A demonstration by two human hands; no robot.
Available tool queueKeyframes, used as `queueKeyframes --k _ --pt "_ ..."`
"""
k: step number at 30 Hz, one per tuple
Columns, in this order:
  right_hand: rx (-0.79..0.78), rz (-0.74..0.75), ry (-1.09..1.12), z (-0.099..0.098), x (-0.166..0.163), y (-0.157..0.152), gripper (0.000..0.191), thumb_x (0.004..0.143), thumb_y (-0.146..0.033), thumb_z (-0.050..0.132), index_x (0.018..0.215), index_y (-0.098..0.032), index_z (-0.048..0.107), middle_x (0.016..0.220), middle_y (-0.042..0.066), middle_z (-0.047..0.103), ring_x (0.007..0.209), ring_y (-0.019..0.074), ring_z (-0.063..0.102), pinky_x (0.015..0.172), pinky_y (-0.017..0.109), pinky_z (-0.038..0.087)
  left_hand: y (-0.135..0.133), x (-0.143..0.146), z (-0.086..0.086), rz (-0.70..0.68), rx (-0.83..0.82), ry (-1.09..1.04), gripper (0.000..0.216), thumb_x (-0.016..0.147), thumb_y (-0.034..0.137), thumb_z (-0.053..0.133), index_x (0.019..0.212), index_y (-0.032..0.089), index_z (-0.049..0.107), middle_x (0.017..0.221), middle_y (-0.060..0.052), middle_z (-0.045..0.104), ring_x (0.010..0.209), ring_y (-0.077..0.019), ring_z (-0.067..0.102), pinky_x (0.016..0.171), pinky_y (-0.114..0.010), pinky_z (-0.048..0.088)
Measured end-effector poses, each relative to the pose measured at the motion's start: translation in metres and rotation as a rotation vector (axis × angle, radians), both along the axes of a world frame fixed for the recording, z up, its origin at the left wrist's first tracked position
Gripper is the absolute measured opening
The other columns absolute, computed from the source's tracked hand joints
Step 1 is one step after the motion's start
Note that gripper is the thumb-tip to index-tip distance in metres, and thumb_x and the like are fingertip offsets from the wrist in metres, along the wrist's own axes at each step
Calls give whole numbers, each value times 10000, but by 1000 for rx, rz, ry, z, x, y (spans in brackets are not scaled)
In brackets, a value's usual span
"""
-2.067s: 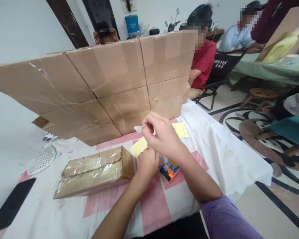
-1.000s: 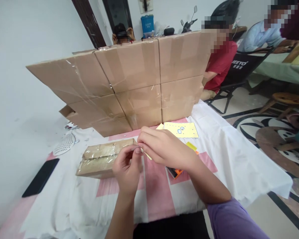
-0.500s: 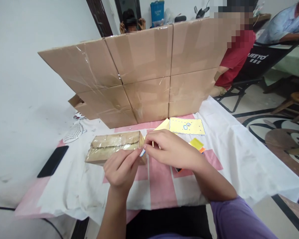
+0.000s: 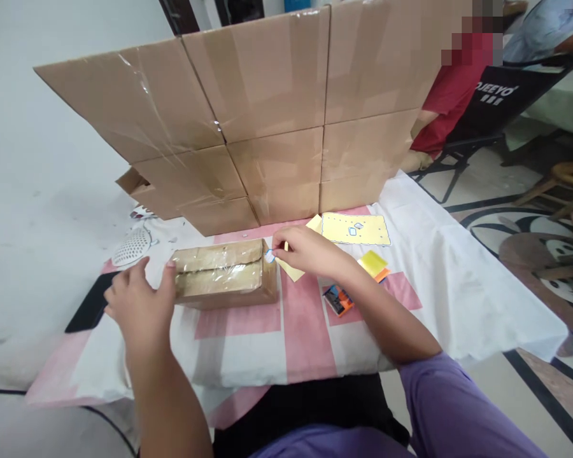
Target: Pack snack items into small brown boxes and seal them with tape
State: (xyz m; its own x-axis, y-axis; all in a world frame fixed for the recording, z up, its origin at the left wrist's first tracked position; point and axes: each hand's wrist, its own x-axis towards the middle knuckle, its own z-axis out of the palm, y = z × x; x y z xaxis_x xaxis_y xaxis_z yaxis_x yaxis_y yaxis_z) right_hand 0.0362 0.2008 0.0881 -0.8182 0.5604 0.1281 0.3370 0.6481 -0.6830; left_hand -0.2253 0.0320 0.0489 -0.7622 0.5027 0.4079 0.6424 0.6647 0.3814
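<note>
Half a second ago we have both hands meeting over one small scrap by the box; now they are parted. The left hand (image 4: pixel 141 308) has moved off to the left and is wide, fingers spread, thumb up against the outline of the box's left end; whether it touches there we cannot tell. We see nothing in it. The right hand (image 4: pixel 308 249) is narrow, thumb and fingers pinched on the small white-and-blue piece (image 4: pixel 270 256), which sits just beside the right end of the taped cardboard box (image 4: pixel 214 286). Contact between piece and box: not resolvable from this angle. We read the change as a switch from two-handed handling of the piece to a one-handed hold, leaving the left hand free near the box. Plain yellow paper (image 4: pixel 292 271) shows below the right hand; we cannot tell whether it is one sheet with the yellow part seen behind the knuckles. The printed yellow sheet (image 4: pixel 334 231) lies where we had it, flat on the cloth-covered tabletop (image 4: pixel 458 299). The orange-and-blue packet (image 4: pixel 338 300), mostly covered half a second ago, now shows more fully, near the right forearm and apart from the box.
</note>
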Motion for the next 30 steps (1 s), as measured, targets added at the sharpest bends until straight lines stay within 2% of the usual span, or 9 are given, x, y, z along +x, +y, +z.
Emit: queueKeyframes --k 2,5,9,13,16,18,24,30 --pt "-31 -19 -76 -18 -4 6 137 884 -110 604 791 -175 681 835 18 701 758 142 576 639 261 305 -1 -14 -5 12 -75 -183 635 946 539 496 1436 144 579 1426 -229 583 1315 -428 519 1097 -613 390" --pt "-103 -20 -134 -50 -11 5 134 852 -109 622 783 -188 705 802 13 699 730 148 579 630 263 316 0 -16 -13 11 -37 -355 553 979 520 376 1286 177 683 1237 -171 701 1163 -351 605 1024 -487 462" --pt "-275 -136 56 -91 -24 -8 111 865 -124 614 812 -182 693 814 11 692 759 149 609 668 251 368 1 -13 -19 53 -21 -401 535 960 554 383 1146 187 725 1142 -158 719 1069 -326 604 956 -443 470" --pt "-447 -267 227 -115 -34 -22 85 895 -159 583 840 -177 646 784 -1 665 742 144 610 676 242 396 1 -17 -19 30 -9 -412 485 942 556 433 1053 188 730 1042 -107 721 992 -274 601 876 -367 454" --pt "-478 -259 267 -121 -35 -27 83 913 -179 561 850 -183 614 749 -16 632 709 144 590 659 244 387 -1 -19 -20 10 41 -411 437 928 530 478 975 171 722 937 -59 711 932 -239 590 781 -304 427" --pt "-443 -256 276 -121 -33 -29 89 929 -188 543 862 -188 601 752 -20 620 715 147 583 661 248 380 -2 -19 -22 -8 73 -408 418 923 526 496 942 169 714 902 -36 699 917 -224 582 751 -281 409" --pt "-225 -234 218 -114 -25 -37 167 984 -157 456 915 -197 602 862 15 653 804 161 591 693 253 368 -1 -11 -16 -4 85 -418 375 907 500 515 893 172 696 881 -18 678 915 -220 572 751 -278 398" --pt "-189 -238 166 -114 -24 -38 185 997 -154 440 970 -199 616 899 32 678 816 171 601 702 258 369 1 -5 -10 31 62 -412 386 889 488 524 973 163 715 920 -24 689 907 -220 567 789 -295 421"
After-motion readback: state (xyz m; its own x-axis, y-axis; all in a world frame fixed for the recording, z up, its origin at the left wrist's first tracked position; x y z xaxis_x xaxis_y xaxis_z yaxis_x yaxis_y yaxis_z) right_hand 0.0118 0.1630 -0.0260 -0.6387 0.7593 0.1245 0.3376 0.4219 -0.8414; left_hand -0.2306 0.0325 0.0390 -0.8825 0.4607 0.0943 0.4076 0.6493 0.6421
